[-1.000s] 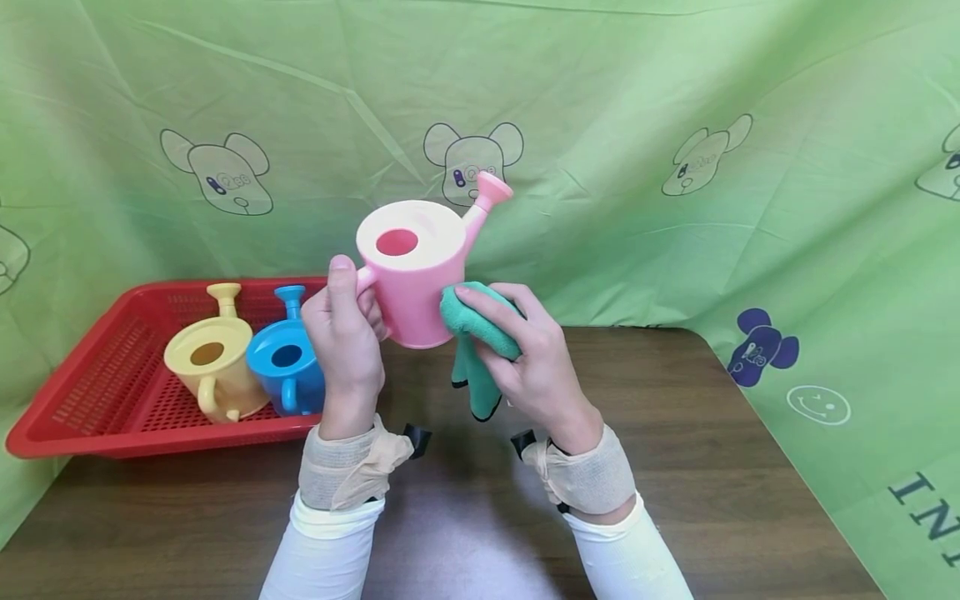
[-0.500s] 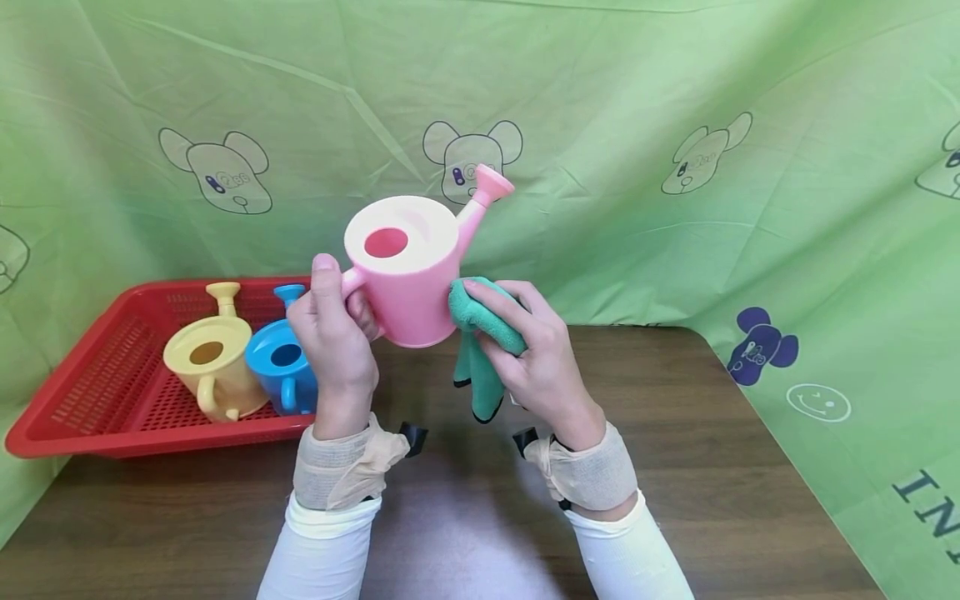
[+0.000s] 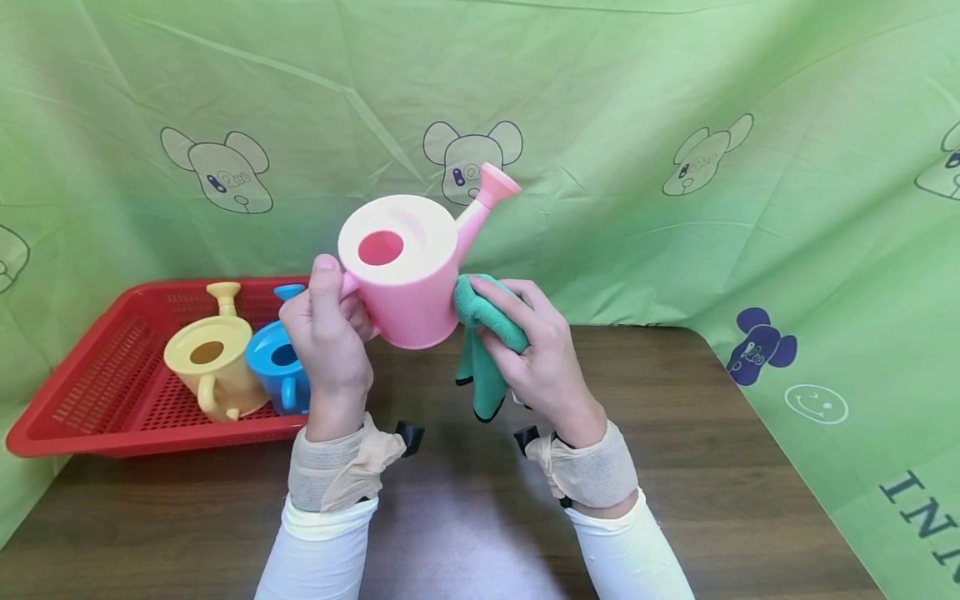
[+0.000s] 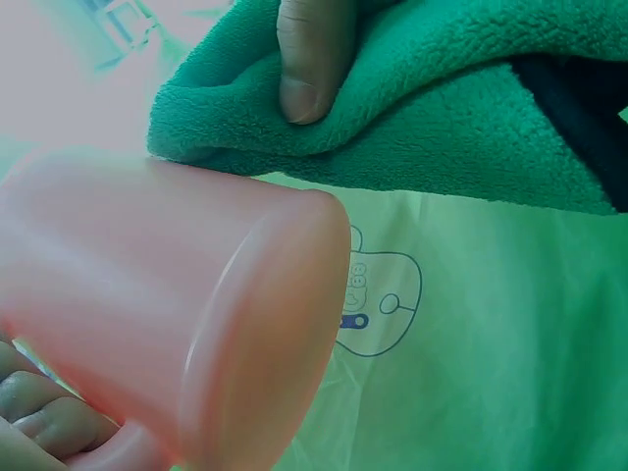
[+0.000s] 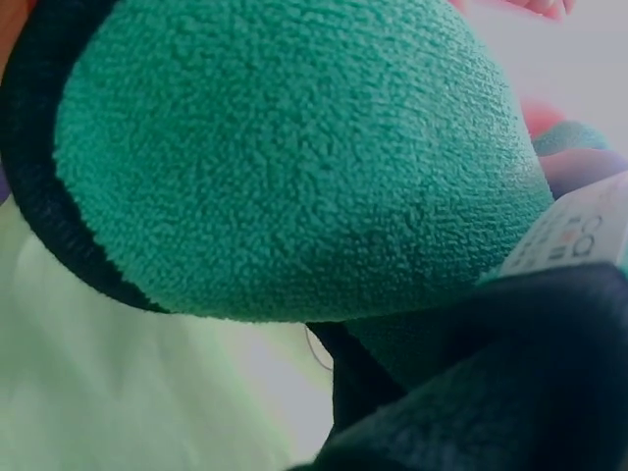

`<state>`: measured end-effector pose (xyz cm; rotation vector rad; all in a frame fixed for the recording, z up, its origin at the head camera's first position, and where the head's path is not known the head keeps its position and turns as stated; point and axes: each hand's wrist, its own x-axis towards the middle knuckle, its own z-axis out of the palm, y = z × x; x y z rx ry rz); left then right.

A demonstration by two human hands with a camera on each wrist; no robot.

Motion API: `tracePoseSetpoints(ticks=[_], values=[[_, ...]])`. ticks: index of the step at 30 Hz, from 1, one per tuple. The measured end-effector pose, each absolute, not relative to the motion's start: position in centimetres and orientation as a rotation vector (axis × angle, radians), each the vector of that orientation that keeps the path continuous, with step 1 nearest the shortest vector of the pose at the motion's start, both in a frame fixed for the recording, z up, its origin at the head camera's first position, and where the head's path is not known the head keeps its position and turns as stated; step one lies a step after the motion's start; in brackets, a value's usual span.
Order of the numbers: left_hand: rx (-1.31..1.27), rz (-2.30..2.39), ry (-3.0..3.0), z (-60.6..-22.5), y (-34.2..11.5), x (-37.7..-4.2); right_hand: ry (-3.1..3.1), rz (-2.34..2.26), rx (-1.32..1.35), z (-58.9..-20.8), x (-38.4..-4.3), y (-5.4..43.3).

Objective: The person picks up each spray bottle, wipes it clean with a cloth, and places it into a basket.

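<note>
My left hand [image 3: 330, 342] grips the handle of a pink watering can [image 3: 408, 304], thumb up, and holds it raised above the table. The can's spout points up and to the right. Bunched in my right hand [image 3: 543, 350] is a green cloth [image 3: 487, 321] with dark edging, its loose ends hanging down. In the left wrist view the folded cloth [image 4: 451, 137] lies against the side of the pink can [image 4: 128, 265], with a finger [image 4: 306, 69] pressing on it. Most of the right wrist view is filled by the cloth [image 5: 294, 167], and a white printed label [image 5: 574, 231] shows on it.
To the left, a red plastic basket [image 3: 150, 440] holds a yellow watering can [image 3: 236, 379] and a blue watering can [image 3: 296, 387], the blue one partly behind my left hand. A brown wooden table [image 3: 675, 467] lies beneath, and a green printed curtain [image 3: 600, 83] hangs behind it.
The pink can and my left hand have shifted left and the can has turned slightly. My right hand with the cloth has moved slightly right, staying at the can's side.
</note>
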<state>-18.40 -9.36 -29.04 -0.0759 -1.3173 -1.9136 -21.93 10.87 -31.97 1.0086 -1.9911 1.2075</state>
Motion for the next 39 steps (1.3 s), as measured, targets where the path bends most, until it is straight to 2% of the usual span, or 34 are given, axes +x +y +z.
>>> tracePoseSetpoints(ticks=[24,39], values=[[-0.083,-1.975,-1.430,-28.47,-9.72,-17.71,-2.015,1.218,0.931,-31.92,-22.35,11.10],[-0.081,-2.006,-1.527,-28.30,-9.62,-17.57,-1.937,1.246,0.786,-31.84,-22.65,11.34]])
